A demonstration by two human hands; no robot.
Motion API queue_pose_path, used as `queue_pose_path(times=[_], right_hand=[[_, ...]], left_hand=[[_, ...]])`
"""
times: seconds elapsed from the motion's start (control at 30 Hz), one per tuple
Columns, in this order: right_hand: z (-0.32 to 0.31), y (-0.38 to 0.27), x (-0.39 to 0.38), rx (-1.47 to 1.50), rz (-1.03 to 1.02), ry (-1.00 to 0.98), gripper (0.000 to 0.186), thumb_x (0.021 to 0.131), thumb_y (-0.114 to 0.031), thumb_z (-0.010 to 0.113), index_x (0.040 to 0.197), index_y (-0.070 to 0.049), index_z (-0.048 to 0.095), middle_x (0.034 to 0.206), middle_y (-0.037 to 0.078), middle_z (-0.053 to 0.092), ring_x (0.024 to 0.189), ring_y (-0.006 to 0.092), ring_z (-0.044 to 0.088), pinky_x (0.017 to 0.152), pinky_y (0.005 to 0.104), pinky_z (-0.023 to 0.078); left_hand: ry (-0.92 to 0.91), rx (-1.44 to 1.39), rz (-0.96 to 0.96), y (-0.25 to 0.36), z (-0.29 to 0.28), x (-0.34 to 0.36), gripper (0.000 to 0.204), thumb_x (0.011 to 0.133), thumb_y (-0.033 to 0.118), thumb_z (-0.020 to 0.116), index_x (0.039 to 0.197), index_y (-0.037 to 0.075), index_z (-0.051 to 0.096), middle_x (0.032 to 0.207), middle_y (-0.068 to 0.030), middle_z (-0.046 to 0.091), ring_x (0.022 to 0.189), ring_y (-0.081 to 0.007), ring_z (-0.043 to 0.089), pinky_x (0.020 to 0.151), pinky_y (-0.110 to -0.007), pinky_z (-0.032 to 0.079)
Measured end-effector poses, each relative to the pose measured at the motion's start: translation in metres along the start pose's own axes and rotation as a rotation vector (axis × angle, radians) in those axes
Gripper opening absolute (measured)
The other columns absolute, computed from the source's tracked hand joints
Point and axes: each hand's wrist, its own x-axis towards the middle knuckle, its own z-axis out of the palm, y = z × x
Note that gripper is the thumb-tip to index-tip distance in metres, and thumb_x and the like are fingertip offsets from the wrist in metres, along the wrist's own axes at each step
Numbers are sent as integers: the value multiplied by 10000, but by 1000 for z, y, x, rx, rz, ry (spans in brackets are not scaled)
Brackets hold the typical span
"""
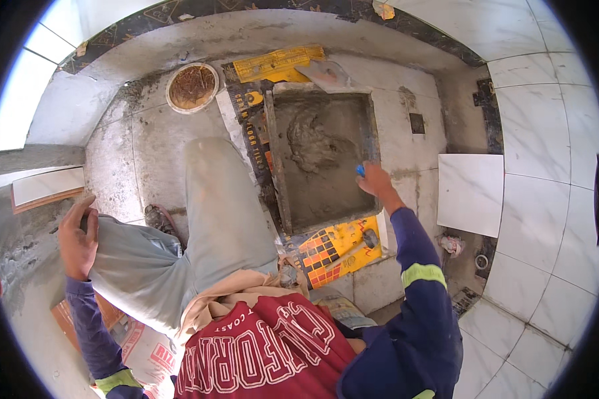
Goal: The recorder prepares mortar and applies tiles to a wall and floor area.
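Note:
My right hand [377, 181] is closed round the blue handle of a trowel [360, 170], over the right side of a shallow rectangular tray [279, 179]. The blade blends into the grey wet mortar [326, 189] and is hard to make out. Toward the far left part of the tray the mortar is heaped and ridged; nearer me it lies smoother. My left hand [78, 238] is beside my left knee, its fingers loosely bent and apart, holding nothing.
Yellow and black printed bags [339, 249] lie under the tray. A round white bucket [192, 88] with brownish contents stands at the far left. A loose white tile [470, 193] rests at right, before the tiled wall [532, 139]. More tiles [48, 186] are stacked at left.

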Motion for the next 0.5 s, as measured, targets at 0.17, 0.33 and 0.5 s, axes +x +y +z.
queue_pose_path(times=[0.17, 0.33, 0.5], right_hand=[[72, 7, -41, 800, 577, -128, 181, 773, -198, 626, 822, -36, 560, 657, 136, 612, 512, 284, 615, 478, 439, 482], [64, -63, 6, 1252, 481, -136, 196, 798, -234, 597, 731, -54, 556, 589, 79, 543, 460, 186, 546, 406, 372, 423], [21, -58, 16, 396, 170, 136, 236, 832, -276, 581, 817, -41, 560, 630, 81, 562, 521, 164, 582, 440, 364, 455]], left_hand=[[-45, 50, -20, 2, -3, 4, 252, 848, 71, 618, 1095, 35, 651, 831, -117, 650, 778, -251, 626, 753, -344, 480], [-112, -36, 4, 4, 8, 27, 275, 834, 67, 632, 1106, 23, 640, 836, -129, 649, 781, -254, 626, 758, -350, 483], [-219, -143, 45, 10, 17, 72, 296, 832, 49, 634, 1128, 30, 630, 883, -147, 661, 815, -272, 634, 777, -354, 484]])
